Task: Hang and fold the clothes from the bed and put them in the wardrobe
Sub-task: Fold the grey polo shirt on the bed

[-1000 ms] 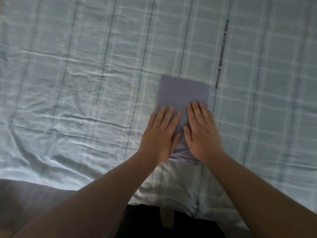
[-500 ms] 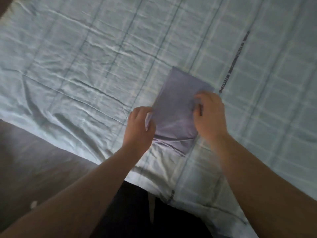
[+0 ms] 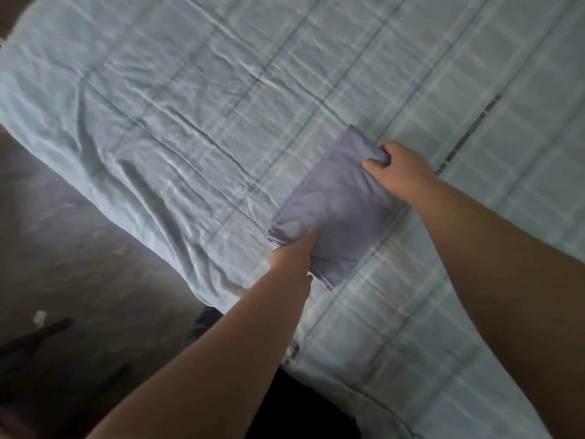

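The folded purple cloth (image 3: 335,198) is pinched at both ends by left grip (image 3: 292,258) and right grip (image 3: 401,166), near the bed (image 3: 190,106) edge.

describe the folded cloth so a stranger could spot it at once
The pale blue checked bed sheet fills most of the view. Near its front edge is a folded cloth, held between the left hand and the right hand. It is the only plain lavender-grey thing on the sheet.
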`<move>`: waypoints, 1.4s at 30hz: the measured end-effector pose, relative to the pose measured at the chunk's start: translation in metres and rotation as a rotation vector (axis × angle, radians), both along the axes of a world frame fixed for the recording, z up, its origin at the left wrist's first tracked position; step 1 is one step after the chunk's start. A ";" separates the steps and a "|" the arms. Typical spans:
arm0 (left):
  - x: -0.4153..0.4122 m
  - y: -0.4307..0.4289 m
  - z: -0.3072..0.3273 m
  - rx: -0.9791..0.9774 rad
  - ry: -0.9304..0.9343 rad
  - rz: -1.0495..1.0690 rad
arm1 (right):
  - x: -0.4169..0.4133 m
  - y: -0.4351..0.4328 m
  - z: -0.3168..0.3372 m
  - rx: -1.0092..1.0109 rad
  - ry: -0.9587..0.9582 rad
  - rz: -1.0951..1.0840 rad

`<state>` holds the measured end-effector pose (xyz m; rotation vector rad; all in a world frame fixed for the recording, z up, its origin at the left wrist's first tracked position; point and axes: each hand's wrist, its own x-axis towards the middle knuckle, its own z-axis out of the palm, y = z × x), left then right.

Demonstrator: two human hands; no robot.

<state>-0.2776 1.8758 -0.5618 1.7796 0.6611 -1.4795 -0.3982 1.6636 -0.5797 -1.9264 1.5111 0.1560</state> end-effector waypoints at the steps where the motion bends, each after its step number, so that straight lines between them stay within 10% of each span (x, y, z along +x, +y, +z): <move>1: -0.001 -0.001 -0.004 0.001 0.007 -0.001 | 0.000 -0.002 0.000 0.018 0.007 -0.005; 15: 0.155 0.028 0.088 -0.589 -0.013 -0.159 | 0.030 0.072 0.143 0.332 -0.633 -0.438; 25: 0.452 0.104 0.270 -0.851 -0.379 -0.256 | 0.322 0.167 0.292 0.318 -0.901 -0.487; 42: 0.728 0.313 0.460 -0.508 -1.108 0.600 | 0.779 0.282 0.453 0.031 -1.014 0.359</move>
